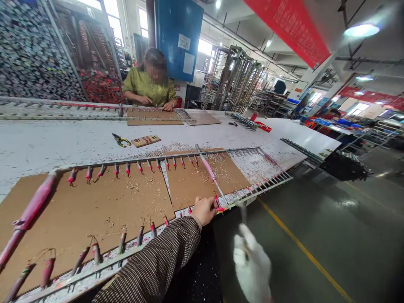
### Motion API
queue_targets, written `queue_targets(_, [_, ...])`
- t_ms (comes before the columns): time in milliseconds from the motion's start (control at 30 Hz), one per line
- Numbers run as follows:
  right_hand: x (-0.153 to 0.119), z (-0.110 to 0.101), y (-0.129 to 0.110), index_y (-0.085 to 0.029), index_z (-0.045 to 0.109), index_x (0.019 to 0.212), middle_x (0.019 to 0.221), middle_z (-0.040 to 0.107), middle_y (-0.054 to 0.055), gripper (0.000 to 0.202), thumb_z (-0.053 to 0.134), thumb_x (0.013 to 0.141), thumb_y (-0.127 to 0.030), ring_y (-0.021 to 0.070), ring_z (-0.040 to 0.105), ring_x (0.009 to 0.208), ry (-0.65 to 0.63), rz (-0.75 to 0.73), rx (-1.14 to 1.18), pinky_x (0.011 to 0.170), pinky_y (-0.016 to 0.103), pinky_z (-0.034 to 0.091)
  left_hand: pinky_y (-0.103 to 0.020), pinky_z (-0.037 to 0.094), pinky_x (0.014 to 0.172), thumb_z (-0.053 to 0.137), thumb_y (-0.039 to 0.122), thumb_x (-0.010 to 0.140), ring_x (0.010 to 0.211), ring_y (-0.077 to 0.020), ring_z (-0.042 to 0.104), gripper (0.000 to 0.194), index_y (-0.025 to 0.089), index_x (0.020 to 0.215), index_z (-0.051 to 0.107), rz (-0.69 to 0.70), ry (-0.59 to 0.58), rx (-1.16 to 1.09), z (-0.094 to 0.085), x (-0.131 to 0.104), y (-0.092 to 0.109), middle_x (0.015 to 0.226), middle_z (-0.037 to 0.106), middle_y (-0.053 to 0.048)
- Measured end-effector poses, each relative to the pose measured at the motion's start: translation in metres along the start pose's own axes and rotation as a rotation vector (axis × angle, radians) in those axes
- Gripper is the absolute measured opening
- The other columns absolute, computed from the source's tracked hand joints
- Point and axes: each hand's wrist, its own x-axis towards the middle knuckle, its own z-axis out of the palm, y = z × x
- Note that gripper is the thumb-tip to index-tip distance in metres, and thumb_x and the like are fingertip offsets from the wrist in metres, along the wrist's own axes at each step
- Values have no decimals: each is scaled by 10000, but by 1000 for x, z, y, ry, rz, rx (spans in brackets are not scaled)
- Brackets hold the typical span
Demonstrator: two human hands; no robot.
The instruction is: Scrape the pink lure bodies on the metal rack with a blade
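A long metal rack frame [126, 162] lies on the worktable, with pink-coated pegs along both rails and thick pink-coated crossbars [208, 170]. Bare, my left hand [204, 210] is at the near rail, its fingers pinched by a small pink-orange piece [221, 209]. That piece sticks out past my fingertips; the exact grip is partly hidden. My right hand [251, 263], in a white glove, is held off the table edge to the right. Its fingers are closed round a slim grey tool [243, 211], too smeared by motion to name.
Brown cardboard sheets [126, 202] strewn with chips lie under the rack. Pliers [120, 140] and a wooden block [146, 140] lie beyond it. Across the table a person [151, 82] works at another rack. Metal racks [301, 150] sit at the table's right edge.
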Motion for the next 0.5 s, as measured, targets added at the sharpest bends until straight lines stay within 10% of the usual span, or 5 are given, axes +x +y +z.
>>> queue_targets(133, [9,-1,3,-279,736,1114,1029,762,55,336,662,825,-434,200,711,846,70,-56,-307,694,257,553,-350,304,941,648,237,838,896,-191,650,23,217,828,646,5,-8,3,1,1,0,876,738,13])
queue_targets(333, [3,-21,-13,-151,731,927,629,698,43,550,324,996,-514,118,461,345,102,-53,-150,308,245,379,-345,295,939,656,232,821,836,-172,647,23,218,807,667,-4,0,-10,0,2,0,824,734,28])
queue_targets(500, [6,3,3,-225,738,1130,865,775,31,369,549,880,-420,157,705,664,33,-179,-480,579,210,536,-345,295,930,644,229,820,837,-174,644,45,215,785,668,7,0,-7,0,1,1,818,736,20])
